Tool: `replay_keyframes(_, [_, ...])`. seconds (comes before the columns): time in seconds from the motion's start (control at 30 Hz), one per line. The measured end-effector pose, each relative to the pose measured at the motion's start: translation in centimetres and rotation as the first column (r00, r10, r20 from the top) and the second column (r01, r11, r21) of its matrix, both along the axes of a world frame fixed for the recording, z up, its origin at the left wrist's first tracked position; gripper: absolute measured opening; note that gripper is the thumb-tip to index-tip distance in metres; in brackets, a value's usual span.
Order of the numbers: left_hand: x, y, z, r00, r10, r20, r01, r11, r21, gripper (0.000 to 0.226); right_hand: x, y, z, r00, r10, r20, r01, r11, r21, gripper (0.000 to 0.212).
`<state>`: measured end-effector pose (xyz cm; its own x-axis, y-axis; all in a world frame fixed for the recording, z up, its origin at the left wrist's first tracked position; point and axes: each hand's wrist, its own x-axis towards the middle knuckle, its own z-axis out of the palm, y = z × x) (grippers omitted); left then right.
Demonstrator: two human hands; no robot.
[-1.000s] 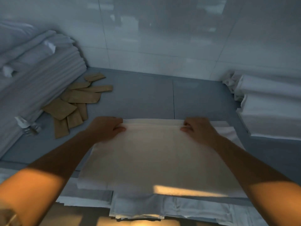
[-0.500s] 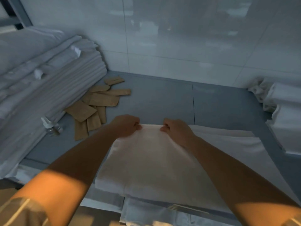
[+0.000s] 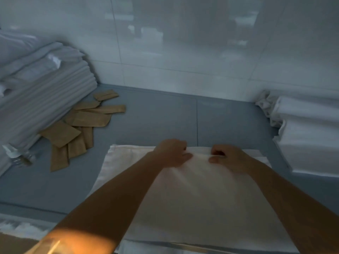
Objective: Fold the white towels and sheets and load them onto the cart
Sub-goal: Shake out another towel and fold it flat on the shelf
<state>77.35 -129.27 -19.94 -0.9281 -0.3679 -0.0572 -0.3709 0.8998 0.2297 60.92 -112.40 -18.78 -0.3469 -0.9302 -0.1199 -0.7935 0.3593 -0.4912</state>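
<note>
Two hands, the left hand [image 3: 172, 153] and right hand [image 3: 226, 156], have drawn together at frame centre, each pinching the far edge of the white towel [image 3: 198, 198] on the grey bench [image 3: 156, 121]. Gathering that edge suggests the next fold is starting.

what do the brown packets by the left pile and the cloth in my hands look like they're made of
Brown packets: probably kraft paper, matte tan, flat with crisp edges. Cloth: woven white fabric, likely cotton; it puckers softly where the left hand and right hand pinch it.
</note>
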Motion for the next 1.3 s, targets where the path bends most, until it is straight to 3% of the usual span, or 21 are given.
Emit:
replay_keyframes(0.13, [-1.8, -0.1, -0.4, 0.996, 0.064, -0.068, -0.060, 0.996, 0.061, 0.020, -0.3, -0.7, -0.5, 0.993, -0.120, -0.014, 0.119, 0.991, -0.056, 0.017])
replay_keyframes(0.2, [-2.2, -0.3, -0.5, 0.991, 0.121, -0.063, -0.116, 0.990, 0.077, 0.019, 0.0, -1.5, -1.2, 0.971, -0.209, -0.115, 0.205, 0.978, -0.048, 0.016])
replay_keyframes(0.3, [-2.7, 0.1, -1.1, 0.990, 0.127, -0.054, -0.128, 0.992, -0.019, 0.023, 0.4, -1.5, -2.1, 0.941, -0.225, -0.252, 0.212, 0.974, -0.079, 0.021])
replay_keyframes(0.47, [-3.2, 1.3, -1.4, 0.986, 0.080, -0.146, -0.103, 0.982, -0.159, 0.032, -4.1, 4.7, -0.1, 0.937, -0.297, -0.184, 0.295, 0.955, -0.038, 0.035])
replay_keyframes(0.63, [-7.1, 6.2, -1.6, 0.976, -0.062, -0.211, 0.049, 0.997, -0.065, 0.030, -5.5, 7.6, 0.6, 0.969, -0.238, -0.064, 0.239, 0.971, -0.004, 0.028])
replay_keyframes(0.73, [-9.0, 7.5, -2.0, 0.978, -0.045, -0.201, 0.043, 0.999, -0.014, 0.027, -6.0, 7.8, 1.3, 0.957, -0.287, -0.039, 0.287, 0.958, -0.007, 0.021])
replay_keyframes(0.87, [-10.6, 8.0, -1.5, 0.982, 0.049, -0.181, -0.047, 0.999, 0.011, 0.023, -5.6, 6.8, 0.4, 0.848, -0.478, -0.227, 0.484, 0.874, -0.036, 0.022])
replay_keyframes(0.93, [-10.5, 8.8, -1.0, 0.980, 0.079, -0.180, -0.098, 0.990, -0.102, 0.022, -4.5, 6.6, -0.1, 0.710, -0.526, -0.467, 0.570, 0.820, -0.058, 0.028])
replay_keyframes(1.0, [-9.7, 10.1, -0.3, 0.958, 0.079, -0.276, -0.150, 0.957, -0.247, 0.019, -3.3, 6.9, -0.4, 0.609, -0.573, -0.548, 0.571, 0.797, -0.199, 0.029])
replay_keyframes(1.1, [-8.5, 12.8, -0.8, 0.919, -0.068, -0.388, -0.055, 0.954, -0.296, 0.016, -1.2, 7.3, -1.9, 0.749, -0.523, -0.407, 0.336, 0.830, -0.446, 0.016])
replay_keyframes(1.2, [-7.8, 15.4, -2.6, 0.984, -0.023, -0.179, 0.009, 0.997, -0.077, 0.044, 0.4, 7.5, -3.5, 0.880, -0.409, -0.239, 0.290, 0.864, -0.413, 0.020])
replay_keyframes(1.3, [-7.7, 15.4, -3.8, 0.991, 0.035, -0.132, -0.040, 0.999, -0.036, 0.054, 0.0, 8.0, -4.8, 0.851, -0.402, -0.338, 0.323, 0.908, -0.267, 0.041])
